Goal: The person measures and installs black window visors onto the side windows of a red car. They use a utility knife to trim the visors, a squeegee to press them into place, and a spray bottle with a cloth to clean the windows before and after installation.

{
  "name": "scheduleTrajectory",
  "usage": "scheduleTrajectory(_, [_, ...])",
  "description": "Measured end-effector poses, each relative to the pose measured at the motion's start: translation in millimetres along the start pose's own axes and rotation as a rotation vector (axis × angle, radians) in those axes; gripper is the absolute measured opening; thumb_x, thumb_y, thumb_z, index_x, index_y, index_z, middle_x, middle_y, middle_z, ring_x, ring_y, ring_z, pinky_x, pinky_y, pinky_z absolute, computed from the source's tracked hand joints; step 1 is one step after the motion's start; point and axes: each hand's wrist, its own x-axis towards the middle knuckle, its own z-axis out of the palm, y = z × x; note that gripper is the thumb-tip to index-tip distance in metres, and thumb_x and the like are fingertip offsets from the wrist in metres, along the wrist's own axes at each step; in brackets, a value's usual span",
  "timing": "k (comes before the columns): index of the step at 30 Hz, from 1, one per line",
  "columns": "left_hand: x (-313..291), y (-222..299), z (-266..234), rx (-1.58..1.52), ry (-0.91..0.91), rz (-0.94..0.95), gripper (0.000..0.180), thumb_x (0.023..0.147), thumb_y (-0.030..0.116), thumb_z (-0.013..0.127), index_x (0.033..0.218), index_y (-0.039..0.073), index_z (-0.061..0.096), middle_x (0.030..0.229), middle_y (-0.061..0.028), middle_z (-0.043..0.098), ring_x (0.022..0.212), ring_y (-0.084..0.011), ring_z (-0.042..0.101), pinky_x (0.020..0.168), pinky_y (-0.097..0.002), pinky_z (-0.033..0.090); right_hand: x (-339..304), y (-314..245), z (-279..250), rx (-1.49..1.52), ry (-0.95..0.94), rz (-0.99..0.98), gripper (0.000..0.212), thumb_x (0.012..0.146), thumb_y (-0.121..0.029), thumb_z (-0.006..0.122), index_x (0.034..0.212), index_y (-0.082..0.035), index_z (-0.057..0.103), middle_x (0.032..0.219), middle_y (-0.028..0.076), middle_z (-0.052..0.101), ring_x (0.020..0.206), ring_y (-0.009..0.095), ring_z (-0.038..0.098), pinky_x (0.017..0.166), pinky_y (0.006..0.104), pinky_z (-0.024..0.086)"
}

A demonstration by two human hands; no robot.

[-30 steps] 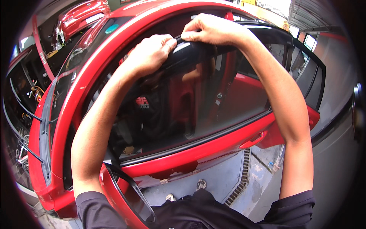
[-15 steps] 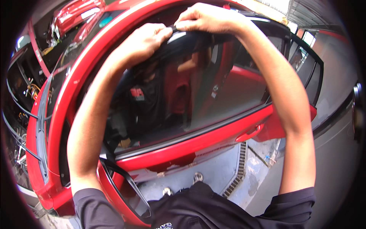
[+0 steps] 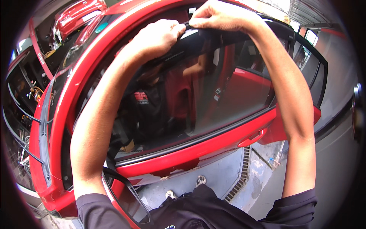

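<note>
Both hands are raised to the top edge of a red car's front door, at the black trim strip [image 3: 187,31] above the dark window glass [image 3: 183,95]. My left hand [image 3: 162,38] is closed, its thumb and fingers pinching at that strip. Just to its right, my right hand [image 3: 223,16] pinches the same edge with its fingertips. Only a narrow gap separates the fingertips of the two hands. The hands cover part of the strip, and how firmly they grip it is hidden. My arms and dark shirt reflect in the glass.
The red door mirror [image 3: 127,196] juts out below my left arm. An open rear door [image 3: 314,72] stands at the right, near a dark grey surface [image 3: 324,164]. A floor drain grate [image 3: 240,177] runs near my feet. Another red car [image 3: 80,15] is at the far left.
Both hands have moved a little to the right along the door's top edge, still pinching close together. The whole view has also shifted slightly.
</note>
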Motion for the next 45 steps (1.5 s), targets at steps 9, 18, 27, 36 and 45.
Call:
scheduleTrajectory(9, [8.4, -2.7, 4.2, -0.136, -0.068, -0.047, 0.037, 0.108, 0.035, 0.051, 0.098, 0.002, 0.064, 0.081, -0.0031, 0.059, 0.077, -0.0103, 0.055, 0.074, -0.0310, 0.046, -1.9, 19.9, -0.8, -0.030, 0.070, -0.127, 0.039, 0.101, -0.036, 0.063, 0.119, -0.002, 0.071, 0.101, 0.005, 0.073, 0.097, 0.015, 0.065, 0.092, 0.0324, 0.049])
scheduleTrajectory(18, [58.8, 41.4, 16.5, -0.116, -0.068, 0.012, 0.036, 0.107, 0.033, 0.050, 0.101, 0.000, 0.065, 0.086, -0.0053, 0.063, 0.082, -0.0145, 0.056, 0.079, -0.0345, 0.047, -12.9, 67.4, -32.7, -0.080, 0.084, -0.083, 0.038, 0.102, -0.037, 0.062, 0.110, -0.001, 0.071, 0.091, 0.003, 0.069, 0.089, 0.013, 0.060, 0.086, 0.0339, 0.048])
scheduleTrajectory(27, [48.9, 54.1, 31.8, -0.168, -0.066, -0.083, 0.036, 0.109, 0.040, 0.052, 0.106, 0.008, 0.067, 0.086, 0.0080, 0.055, 0.079, -0.0033, 0.046, 0.077, -0.0249, 0.042, -14.9, 74.4, -14.5, -0.038, 0.146, -0.177, 0.035, 0.102, -0.035, 0.062, 0.097, -0.002, 0.071, 0.073, -0.001, 0.061, 0.071, 0.010, 0.054, 0.071, 0.0325, 0.047])
scheduleTrajectory(36, [60.2, 66.8, 19.0, -0.140, -0.109, -0.088, 0.035, 0.108, 0.040, 0.053, 0.100, 0.009, 0.067, 0.085, 0.0076, 0.052, 0.081, -0.0039, 0.044, 0.075, -0.0244, 0.040, -35.6, 98.5, -50.7, -0.132, 0.112, -0.258, 0.035, 0.104, -0.034, 0.059, 0.101, 0.000, 0.068, 0.081, 0.000, 0.063, 0.079, 0.011, 0.056, 0.080, 0.0327, 0.048])
scheduleTrajectory(45, [90.5, 75.5, 36.9, -0.003, -0.135, -0.089, 0.038, 0.109, 0.035, 0.050, 0.108, 0.002, 0.068, 0.096, 0.0010, 0.064, 0.091, -0.0073, 0.054, 0.087, -0.0282, 0.046, -38.1, 110.1, -51.0, -0.055, 0.104, -0.158, 0.033, 0.103, -0.033, 0.062, 0.098, -0.001, 0.071, 0.077, -0.004, 0.062, 0.076, 0.008, 0.054, 0.074, 0.0310, 0.048])
